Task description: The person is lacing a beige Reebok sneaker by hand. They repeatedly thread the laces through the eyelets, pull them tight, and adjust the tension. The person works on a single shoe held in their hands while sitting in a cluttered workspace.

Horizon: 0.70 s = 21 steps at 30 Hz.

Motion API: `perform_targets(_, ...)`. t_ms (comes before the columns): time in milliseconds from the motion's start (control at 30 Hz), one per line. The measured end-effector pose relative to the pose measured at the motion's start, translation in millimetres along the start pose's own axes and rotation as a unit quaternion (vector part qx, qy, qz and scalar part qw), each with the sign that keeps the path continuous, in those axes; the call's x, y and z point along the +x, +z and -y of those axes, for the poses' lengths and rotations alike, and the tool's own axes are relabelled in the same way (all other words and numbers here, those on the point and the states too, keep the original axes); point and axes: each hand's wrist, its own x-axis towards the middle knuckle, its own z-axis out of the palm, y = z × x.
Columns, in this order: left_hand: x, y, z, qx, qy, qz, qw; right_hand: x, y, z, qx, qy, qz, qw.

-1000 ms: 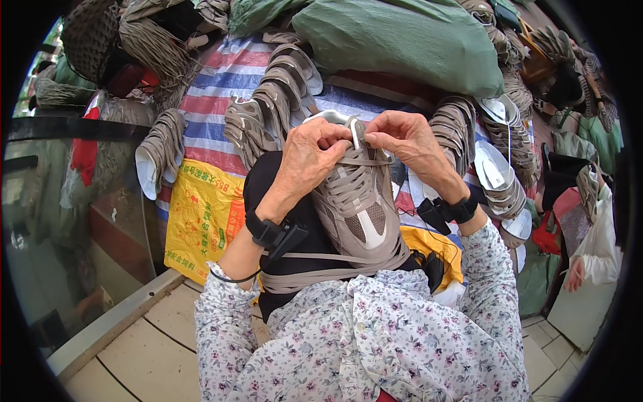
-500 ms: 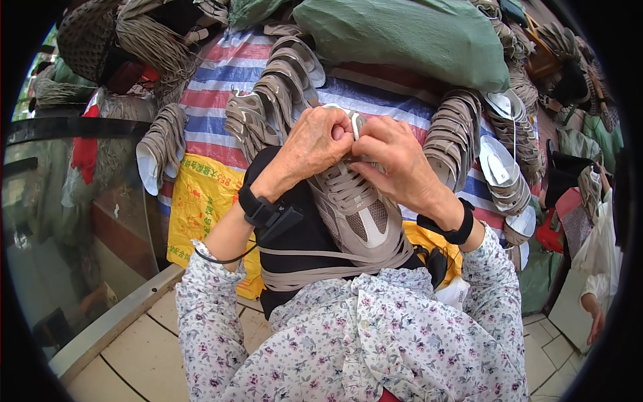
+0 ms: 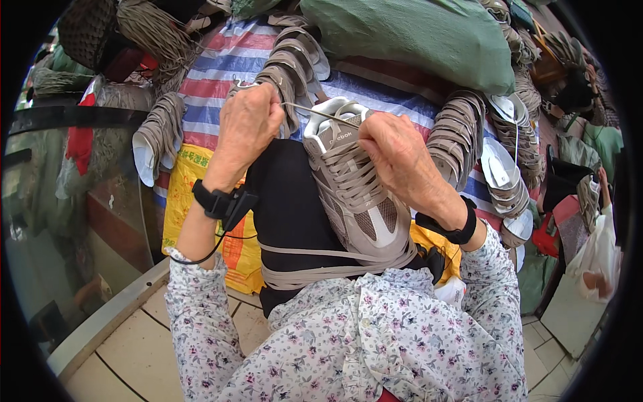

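A taupe and white sneaker upper [image 3: 353,194] lies on my black-clad lap, its toe pointing toward me and its front laced in criss-cross rows. Above its collar, a taupe shoelace [image 3: 320,115] is pulled taut from one hand to the other. My left hand [image 3: 251,124], left of the tongue and raised clear of the upper, is closed on one stretch of that lace. Beside the right edge of the tongue, my right hand [image 3: 405,157] is closed on the other stretch; its fingertips are partly hidden. Several loose laces [image 3: 301,273] loop across my lap below the toe.
Stacked shoe uppers [image 3: 457,137] lie on a striped plastic sheet [image 3: 204,100] ahead, with another stack [image 3: 161,130] at left. A green sack [image 3: 415,43] lies behind. A yellow bag [image 3: 184,194] and a glass panel [image 3: 80,208] are at left. Another person's hand [image 3: 596,281] shows far right.
My hands were together over the tongue. The left has moved out to the left, drawing the lace straight across, and the right has shifted slightly right and down. The tongue and collar now show.
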Motion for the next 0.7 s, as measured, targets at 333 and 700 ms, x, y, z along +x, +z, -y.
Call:
perform_targets(333,-58,-23,48,0.088,-0.038,-0.038,0.995,8,-8,-19,0.394,0.233,0.043,0.888)
perform_targets(700,-119,-34,73,0.08,-0.161,-0.02,0.983,8,-23,-32,0.473,0.243,0.078,0.843)
